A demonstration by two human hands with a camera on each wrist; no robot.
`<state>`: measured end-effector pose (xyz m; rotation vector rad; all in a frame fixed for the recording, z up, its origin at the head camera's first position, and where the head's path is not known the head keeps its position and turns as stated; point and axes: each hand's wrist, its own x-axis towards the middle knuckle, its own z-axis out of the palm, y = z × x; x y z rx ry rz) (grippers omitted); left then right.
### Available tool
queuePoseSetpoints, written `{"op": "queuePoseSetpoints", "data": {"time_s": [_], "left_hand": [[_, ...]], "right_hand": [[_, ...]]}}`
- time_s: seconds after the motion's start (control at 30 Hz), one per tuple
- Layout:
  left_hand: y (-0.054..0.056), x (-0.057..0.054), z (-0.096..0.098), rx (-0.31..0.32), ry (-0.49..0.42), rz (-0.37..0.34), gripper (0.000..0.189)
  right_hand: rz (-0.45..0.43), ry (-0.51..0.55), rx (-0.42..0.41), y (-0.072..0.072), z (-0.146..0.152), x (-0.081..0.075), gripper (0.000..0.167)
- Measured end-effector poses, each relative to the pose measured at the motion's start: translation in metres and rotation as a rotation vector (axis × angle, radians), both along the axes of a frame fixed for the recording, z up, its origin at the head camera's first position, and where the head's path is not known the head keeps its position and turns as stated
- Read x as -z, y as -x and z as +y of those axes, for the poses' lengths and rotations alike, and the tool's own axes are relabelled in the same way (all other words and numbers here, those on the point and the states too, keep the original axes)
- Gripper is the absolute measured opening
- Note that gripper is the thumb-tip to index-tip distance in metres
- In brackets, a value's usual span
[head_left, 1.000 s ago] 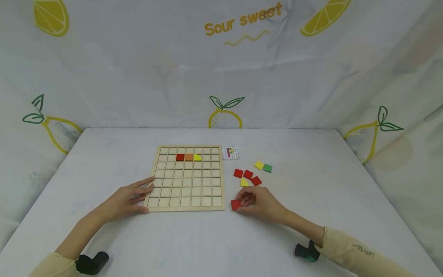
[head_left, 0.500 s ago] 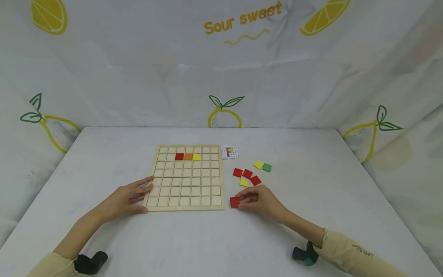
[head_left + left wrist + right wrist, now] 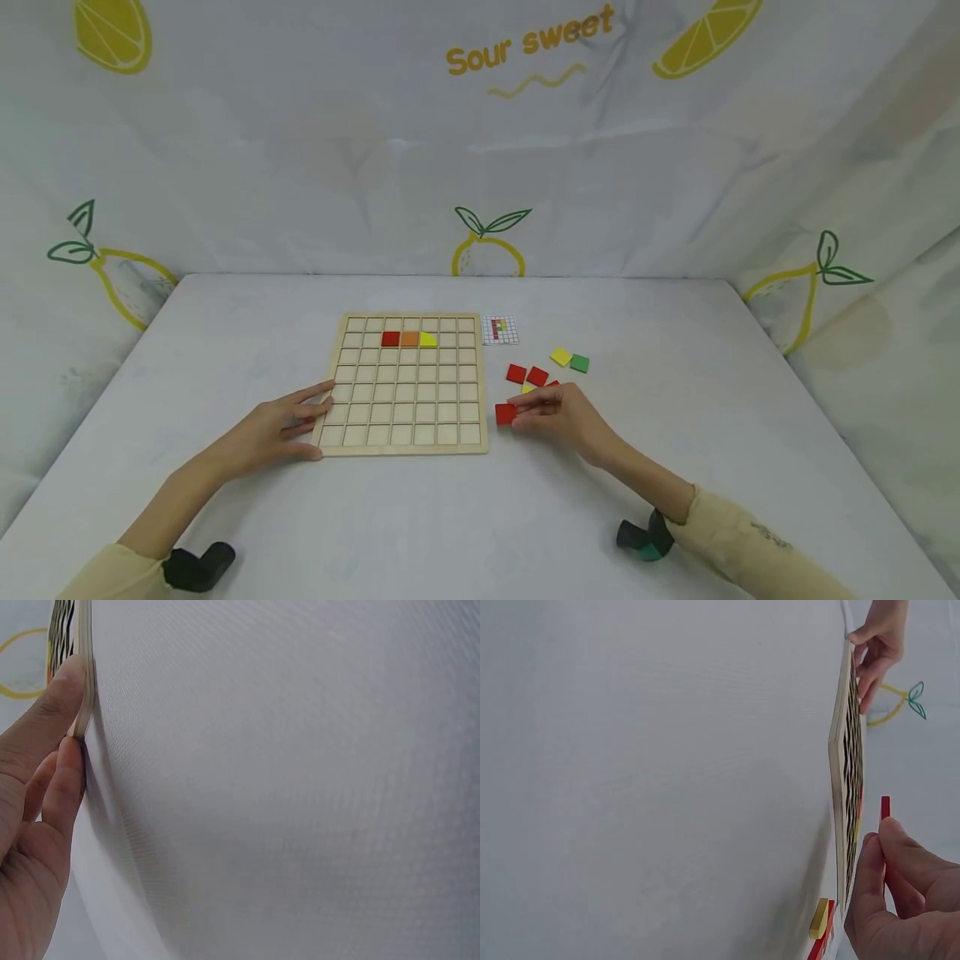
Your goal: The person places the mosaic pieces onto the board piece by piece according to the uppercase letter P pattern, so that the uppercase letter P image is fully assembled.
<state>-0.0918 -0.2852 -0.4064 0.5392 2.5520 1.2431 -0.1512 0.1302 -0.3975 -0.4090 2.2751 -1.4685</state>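
A wooden grid board (image 3: 401, 454) lies on the table. In one of its upper rows sit a red tile (image 3: 391, 339), an orange tile (image 3: 409, 339) and a yellow tile with a curved edge (image 3: 427, 340). My left hand (image 3: 273, 429) rests at the board's left edge, fingers spread, thumb by the near corner. To the board's right, my right hand (image 3: 566, 421) pinches a red square tile (image 3: 505, 414) between thumb and fingers. In the right wrist view, that tile sticks up past the fingertips (image 3: 889, 829), raised off the table.
Several loose tiles lie beyond my right hand: red ones (image 3: 516, 373), a yellow square (image 3: 561, 357), a green square (image 3: 580, 363) and a partly hidden yellow piece (image 3: 528, 388). A small printed pattern card (image 3: 500, 330) lies by the board's far right corner.
My right hand has lifted the red tile and moved it away from me, alongside the board's right edge. My left hand stays at the board.
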Motion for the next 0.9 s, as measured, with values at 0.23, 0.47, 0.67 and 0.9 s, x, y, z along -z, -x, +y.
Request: {"op": "queuePoseSetpoints", "data": {"time_s": [0.23,0.47,0.67,0.9], "left_hand": [[0.001,-0.001,0.002,-0.019,0.027,-0.014,0.071],[0.0,-0.001,0.002,-0.022,0.026,-0.015,0.072],[0.0,-0.001,0.002,-0.014,0.016,-0.004,0.071],[0.0,0.0,0.002,-0.019,0.013,-0.019,0.072]], "right_hand": [[-0.044,0.059,0.031,0.013,-0.009,-0.004,0.031],[-0.076,0.061,0.061,0.029,-0.024,-0.011,0.03],[-0.124,0.081,0.063,0.038,-0.037,-0.011,0.031],[-0.135,0.112,0.056,0.042,-0.054,-0.006,0.031]]}}
